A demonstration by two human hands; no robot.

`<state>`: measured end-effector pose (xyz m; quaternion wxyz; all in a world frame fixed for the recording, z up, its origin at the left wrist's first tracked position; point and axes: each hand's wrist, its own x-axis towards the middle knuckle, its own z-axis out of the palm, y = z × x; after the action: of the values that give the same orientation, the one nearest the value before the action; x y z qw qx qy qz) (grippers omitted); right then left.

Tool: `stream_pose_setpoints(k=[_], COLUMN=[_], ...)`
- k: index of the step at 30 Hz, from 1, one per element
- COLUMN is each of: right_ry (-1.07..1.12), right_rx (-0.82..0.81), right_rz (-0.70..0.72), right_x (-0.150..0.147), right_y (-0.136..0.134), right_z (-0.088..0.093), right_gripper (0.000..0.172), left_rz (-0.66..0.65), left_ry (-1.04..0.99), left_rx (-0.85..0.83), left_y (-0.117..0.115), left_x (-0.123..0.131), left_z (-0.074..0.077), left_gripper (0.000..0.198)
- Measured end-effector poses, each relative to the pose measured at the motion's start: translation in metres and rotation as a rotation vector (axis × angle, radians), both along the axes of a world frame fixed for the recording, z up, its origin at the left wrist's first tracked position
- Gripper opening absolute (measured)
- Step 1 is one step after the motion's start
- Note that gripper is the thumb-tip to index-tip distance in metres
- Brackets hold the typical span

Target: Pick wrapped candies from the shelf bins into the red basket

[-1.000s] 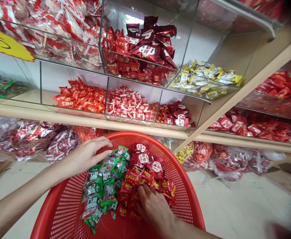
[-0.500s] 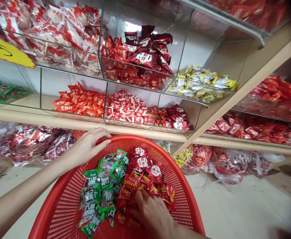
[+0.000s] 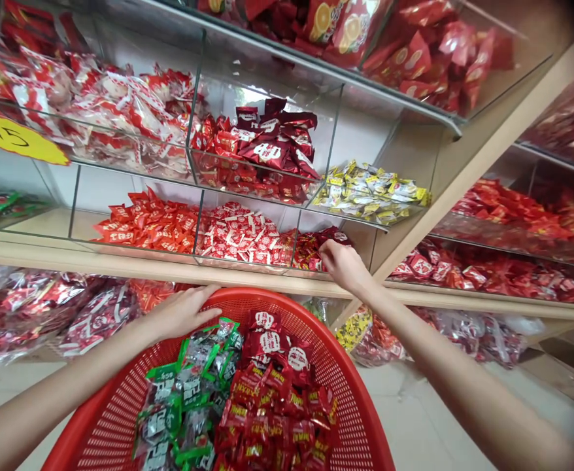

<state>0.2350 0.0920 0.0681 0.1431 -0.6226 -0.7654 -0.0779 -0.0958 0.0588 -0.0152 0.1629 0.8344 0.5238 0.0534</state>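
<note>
A red plastic basket (image 3: 350, 418) sits low in front of me, with green-wrapped sweets (image 3: 179, 405) on its left and red-wrapped sweets (image 3: 277, 399) on its right. My left hand (image 3: 184, 314) grips the basket's far rim, fingers curled over it. My right hand (image 3: 343, 265) reaches up into the lower shelf's rightmost glass bin, fingers closed down among dark red packets (image 3: 316, 248). What the fingers hold is hidden.
Glass-fronted shelf bins hold orange-red packets (image 3: 144, 222), red-and-white sweets (image 3: 242, 235), dark red packs (image 3: 267, 150) and yellow sweets (image 3: 370, 193). A yellow price tag (image 3: 15, 137) hangs at left. Bagged sweets (image 3: 46, 307) lie under the shelf on a pale floor.
My right hand left the red sweets in the basket and rose to the lower right bin. My left hand settled onto the basket's rim. The view tilted up.
</note>
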Motion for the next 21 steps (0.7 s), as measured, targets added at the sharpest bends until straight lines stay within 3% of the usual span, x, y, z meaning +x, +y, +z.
stream_pose_setpoints(k=[3, 7, 10, 16, 21], right_ry=[-0.043, -0.135, -0.176, -0.14, -0.036], right_rx=[-0.033, -0.185, -0.252, -0.129, -0.151], right_rz=[0.046, 0.037, -0.007, -0.092, -0.118], right_x=[0.012, 0.005, -0.006, -0.016, -0.024], right_y=[0.046, 0.081, 0.096, 0.119, 0.134], right_z=[-0.004, -0.017, -0.023, -0.029, -0.044], right_gripper=[0.028, 0.031, 0.029, 0.041, 0.043], left_rz=[0.017, 0.024, 0.033, 0.042, 0.068], left_ry=[0.008, -0.017, -0.02, -0.022, 0.001], left_rx=[0.001, -0.006, 0.001, 0.006, -0.004], left_y=[0.001, 0.003, 0.004, 0.003, 0.005], left_x=[-0.002, -0.003, -0.002, 0.0, 0.0], left_z=[-0.002, -0.004, -0.004, -0.003, -0.006], left_gripper=[0.068, 0.068, 0.067, 0.064, 0.064])
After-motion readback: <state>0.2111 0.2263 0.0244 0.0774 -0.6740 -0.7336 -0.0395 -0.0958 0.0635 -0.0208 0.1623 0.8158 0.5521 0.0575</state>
